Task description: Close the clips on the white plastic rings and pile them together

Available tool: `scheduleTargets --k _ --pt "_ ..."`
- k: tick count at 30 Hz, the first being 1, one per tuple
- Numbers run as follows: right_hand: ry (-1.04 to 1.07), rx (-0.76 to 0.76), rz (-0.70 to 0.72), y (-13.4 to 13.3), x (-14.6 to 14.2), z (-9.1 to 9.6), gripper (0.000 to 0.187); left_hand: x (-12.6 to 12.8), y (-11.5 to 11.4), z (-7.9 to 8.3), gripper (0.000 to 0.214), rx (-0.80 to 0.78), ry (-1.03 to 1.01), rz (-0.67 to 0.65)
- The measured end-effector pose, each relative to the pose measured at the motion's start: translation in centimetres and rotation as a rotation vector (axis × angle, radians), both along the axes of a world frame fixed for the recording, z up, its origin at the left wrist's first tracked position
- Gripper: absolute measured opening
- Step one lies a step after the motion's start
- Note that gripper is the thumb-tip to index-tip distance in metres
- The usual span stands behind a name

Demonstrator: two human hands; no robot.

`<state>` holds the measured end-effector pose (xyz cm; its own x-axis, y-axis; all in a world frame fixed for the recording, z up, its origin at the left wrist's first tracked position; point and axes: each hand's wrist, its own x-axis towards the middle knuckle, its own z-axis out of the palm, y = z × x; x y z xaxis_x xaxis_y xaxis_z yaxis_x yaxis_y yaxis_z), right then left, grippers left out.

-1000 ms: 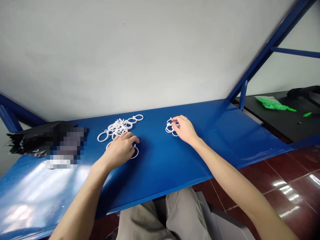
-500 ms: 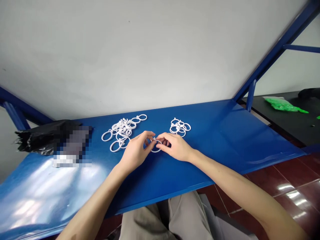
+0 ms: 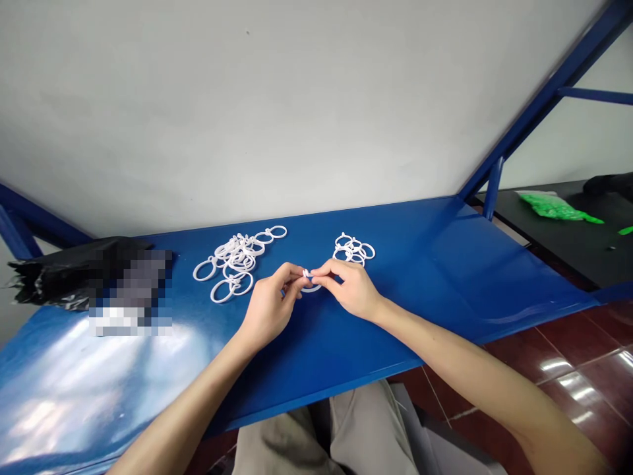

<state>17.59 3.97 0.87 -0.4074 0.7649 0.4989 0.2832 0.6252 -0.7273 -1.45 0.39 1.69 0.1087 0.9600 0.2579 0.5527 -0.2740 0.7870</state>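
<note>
Between my two hands is a white plastic ring (image 3: 311, 289) with a small knob-like eyelet at its top. My left hand (image 3: 275, 298) pinches it from the left, with thumb and index finger beside the eyelet. From the other side, my right hand (image 3: 349, 287) pinches the ring's right edge. Fingers cover much of the ring. A heap of similar white rings (image 3: 240, 254), overlapping one another, lies left of my hands. Just beyond my right hand is a smaller group of white rings (image 3: 354, 248).
The rings lie on a blue tabletop (image 3: 425, 264) against a pale wall. A black plastic bag (image 3: 64, 267) and a blurred-out dark item (image 3: 141, 284) are at the left. On a black table (image 3: 558, 237) at the right sits a bag of green things (image 3: 554, 206).
Both hands have closed in tighter around the ring's eyelet, and the ring is tilted flatter. The view has shifted slightly. Both piles look the same.
</note>
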Motion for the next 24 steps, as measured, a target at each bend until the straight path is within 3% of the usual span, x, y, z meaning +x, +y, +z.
scheduleTargets --k 8,12,15,18,21,24 --pt "-0.06 0.174 0.124 -0.5 0.4 -0.6 0.013 -0.3 -0.3 -1.5 0.015 0.139 0.123 -0.074" --pt "-0.105 0.203 0.097 0.2 0.2 -0.7 0.013 -0.6 0.5 -1.4 0.017 0.175 0.256 -0.111" --pt "-0.15 0.229 -0.046 1.5 0.6 -0.3 0.013 -1.3 1.7 -0.9 0.022 0.273 0.434 -0.067" --pt "-0.226 0.22 -0.275 3.5 2.5 0.3 0.017 -2.9 3.0 -0.8 0.031 0.366 0.594 0.133" --pt "-0.364 0.156 -0.495 5.6 5.3 0.3 0.02 -4.9 3.9 -1.4 0.04 0.337 0.707 0.343" --pt "-0.468 0.078 -0.617 7.1 7.5 -0.2 0.019 -6.3 4.3 -2.1 0.036 0.281 0.766 0.387"
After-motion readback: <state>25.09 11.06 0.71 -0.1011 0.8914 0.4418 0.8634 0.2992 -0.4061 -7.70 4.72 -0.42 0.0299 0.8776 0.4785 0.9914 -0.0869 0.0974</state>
